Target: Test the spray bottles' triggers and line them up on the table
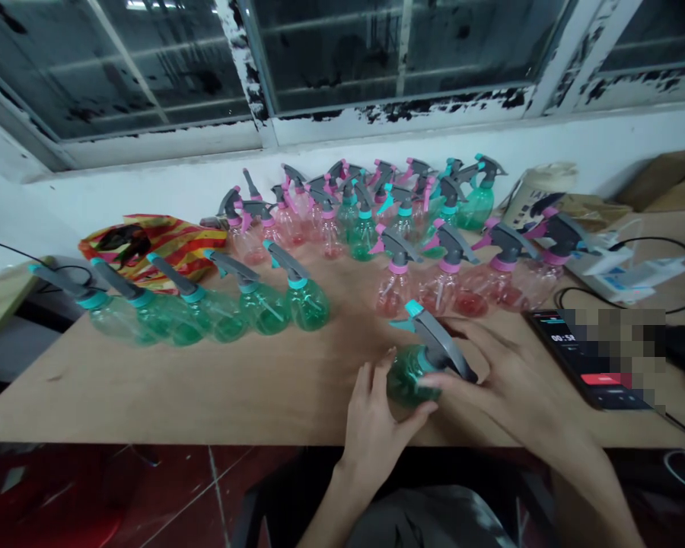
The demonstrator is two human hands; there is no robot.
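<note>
A green spray bottle (406, 374) with a grey and teal trigger head stands near the table's front edge, between my two hands. My left hand (380, 415) wraps round the left side of its clear green body. My right hand (491, 380) grips the collar just under the grey head, its thumb in front and fingers behind. The head tilts to the right, its teal nozzle pointing up and left. Behind it, several pink spray bottles (396, 293) stand in a row. To the left is a row of green spray bottles (308, 304).
More pink and green spray bottles (331, 232) crowd together by the wall. A red and yellow striped bag (191, 243) lies at the back left. On the right are a phone (571, 358) showing a timer, a black cable, and a cardboard box (673, 179).
</note>
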